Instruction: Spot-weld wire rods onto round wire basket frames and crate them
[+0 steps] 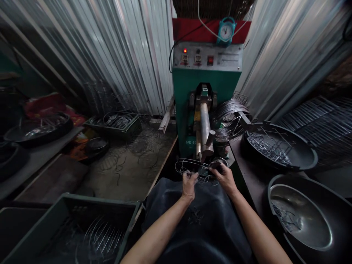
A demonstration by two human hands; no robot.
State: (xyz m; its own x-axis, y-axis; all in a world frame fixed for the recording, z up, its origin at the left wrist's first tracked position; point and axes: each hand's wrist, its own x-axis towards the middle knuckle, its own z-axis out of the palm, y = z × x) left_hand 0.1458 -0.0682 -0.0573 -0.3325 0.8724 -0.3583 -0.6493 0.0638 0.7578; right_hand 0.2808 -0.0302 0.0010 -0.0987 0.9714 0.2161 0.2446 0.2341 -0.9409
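Note:
A round wire frame point(184, 163) made of thin metal rods is held low in front of the green welding machine point(181, 82). The fingers of my left hand point(189, 182) pinch its near left side. My right hand point(224, 176) is closed at the frame's right side, with a small dark piece point(217, 165) between the fingers; its kind cannot be made out. Just above the frame are the tips of the machine's metal electrode arms point(205, 126), and whether they touch the wire cannot be told. A dark apron point(198, 227) covers my lap beneath both hands.
On the right, a black pan point(308, 156) holds many short wire pieces, with a steel bowl point(316, 216) nearer me. A coil of wire rings point(231, 117) hangs beside the machine. At lower left stands a green crate point(64, 200) with wire frames. A teal dial clock or scale point(227, 31) sits on top.

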